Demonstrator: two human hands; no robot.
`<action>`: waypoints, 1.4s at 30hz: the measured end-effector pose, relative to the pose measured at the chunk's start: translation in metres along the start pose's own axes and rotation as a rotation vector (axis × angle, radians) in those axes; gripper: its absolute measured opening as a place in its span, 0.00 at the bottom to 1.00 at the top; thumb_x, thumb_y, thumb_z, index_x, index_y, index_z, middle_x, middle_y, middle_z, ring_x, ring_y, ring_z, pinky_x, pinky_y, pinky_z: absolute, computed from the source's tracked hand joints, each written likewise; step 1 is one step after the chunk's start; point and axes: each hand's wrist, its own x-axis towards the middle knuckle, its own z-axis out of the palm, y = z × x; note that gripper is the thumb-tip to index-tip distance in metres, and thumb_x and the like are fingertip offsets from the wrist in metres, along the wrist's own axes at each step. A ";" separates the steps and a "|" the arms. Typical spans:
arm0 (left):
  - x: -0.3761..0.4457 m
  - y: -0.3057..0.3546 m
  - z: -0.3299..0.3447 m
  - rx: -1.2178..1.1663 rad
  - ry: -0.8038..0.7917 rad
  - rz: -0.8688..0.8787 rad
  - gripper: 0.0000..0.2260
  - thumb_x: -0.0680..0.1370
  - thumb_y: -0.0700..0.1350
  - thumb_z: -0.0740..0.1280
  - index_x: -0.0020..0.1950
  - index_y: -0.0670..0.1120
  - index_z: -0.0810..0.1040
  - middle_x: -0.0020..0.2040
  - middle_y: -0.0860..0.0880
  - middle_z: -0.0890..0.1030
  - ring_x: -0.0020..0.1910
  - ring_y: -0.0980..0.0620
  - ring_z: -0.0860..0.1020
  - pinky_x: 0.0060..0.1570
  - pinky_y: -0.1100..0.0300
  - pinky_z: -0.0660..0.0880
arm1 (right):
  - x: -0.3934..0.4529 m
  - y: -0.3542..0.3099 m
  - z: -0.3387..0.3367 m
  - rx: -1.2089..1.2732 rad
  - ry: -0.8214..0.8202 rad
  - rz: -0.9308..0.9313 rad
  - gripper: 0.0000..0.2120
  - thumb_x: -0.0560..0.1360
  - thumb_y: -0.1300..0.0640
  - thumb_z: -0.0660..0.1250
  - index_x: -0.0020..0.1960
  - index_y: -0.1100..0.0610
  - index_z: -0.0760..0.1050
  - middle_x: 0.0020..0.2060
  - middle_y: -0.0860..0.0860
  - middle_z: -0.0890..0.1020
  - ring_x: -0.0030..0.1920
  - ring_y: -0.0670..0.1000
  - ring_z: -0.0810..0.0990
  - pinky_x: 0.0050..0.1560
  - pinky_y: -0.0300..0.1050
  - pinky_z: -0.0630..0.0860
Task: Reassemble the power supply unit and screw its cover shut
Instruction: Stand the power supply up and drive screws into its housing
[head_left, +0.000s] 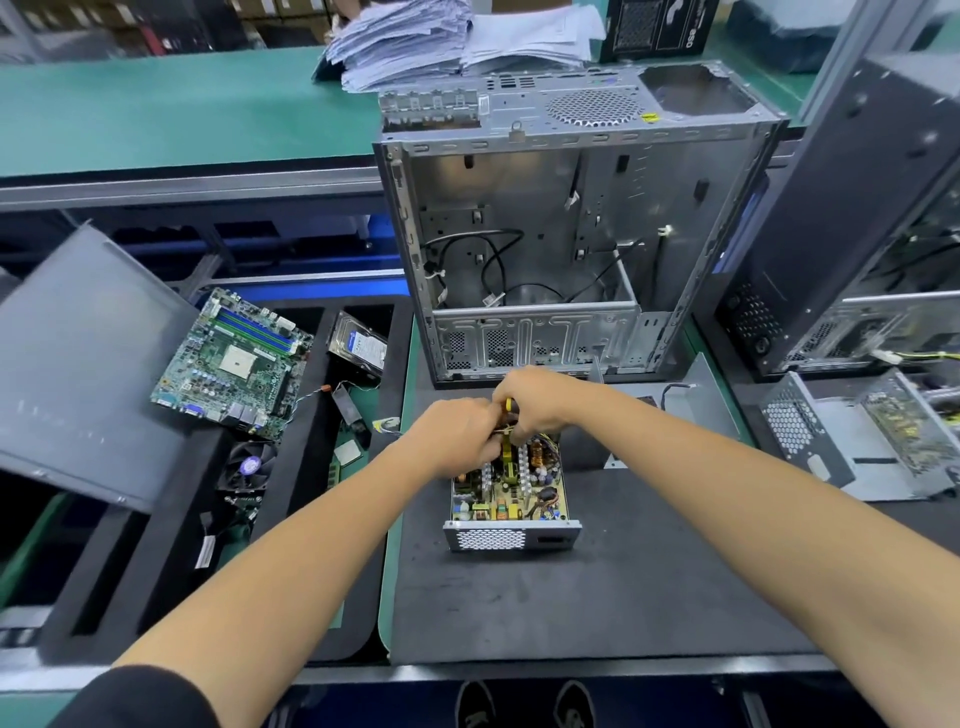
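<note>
Workplace: green bench (156, 109) in a workshop, with a dark mat (597, 582) laid in front of the person; I think the mat is there to protect the parts and stop them from sliding.
Power supply unit (511, 499): it sits on the mat, near the middle, with its top open, so the circuit board with coils and capacitors is visible. The perforated end faces the person.
Cover (691, 410): a bent grey metal sheet lies on the mat just behind and to the right of the unit. It is not yet on the unit, so the closing step is not done.
Left hand (457, 441): its fingers are curled down at the far end of the board, probably to steady a part or the tool tip. What they pinch exactly I cannot tell, because the fingers hide it.
Right hand (535, 402): it is wrapped around a screwdriver (511, 410) with a yellow and black handle, held almost upright over the far end of the board. This position suits pressing down on a screw inside.
Stage, my judgement: the board is being fixed in the housing; the cover and its screws come after.
Computer case (561, 244): empty, open side to the person, standing behind the unit.
Left tray: a motherboard (234, 358), a hard drive (358, 345) and a fan (249, 465) rest in black foam (301, 519).
</note>
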 end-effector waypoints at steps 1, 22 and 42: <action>0.000 0.001 0.000 0.016 0.003 -0.006 0.12 0.79 0.51 0.58 0.52 0.43 0.71 0.46 0.45 0.79 0.44 0.43 0.78 0.34 0.55 0.66 | -0.001 0.000 0.000 0.015 -0.004 0.002 0.11 0.67 0.58 0.76 0.47 0.58 0.78 0.40 0.54 0.80 0.39 0.53 0.76 0.34 0.41 0.68; 0.046 0.006 -0.051 0.159 0.201 0.214 0.07 0.71 0.47 0.71 0.43 0.46 0.76 0.42 0.48 0.77 0.45 0.45 0.74 0.41 0.54 0.64 | -0.022 0.027 -0.008 -0.037 0.084 0.202 0.06 0.73 0.58 0.68 0.46 0.59 0.71 0.42 0.56 0.78 0.39 0.55 0.76 0.35 0.45 0.73; 0.047 0.016 -0.011 -0.135 -0.006 0.053 0.12 0.80 0.51 0.60 0.58 0.46 0.75 0.53 0.47 0.80 0.52 0.45 0.78 0.45 0.53 0.72 | -0.015 0.037 -0.013 0.015 -0.085 0.475 0.07 0.72 0.66 0.61 0.35 0.62 0.69 0.26 0.55 0.73 0.24 0.51 0.70 0.23 0.38 0.66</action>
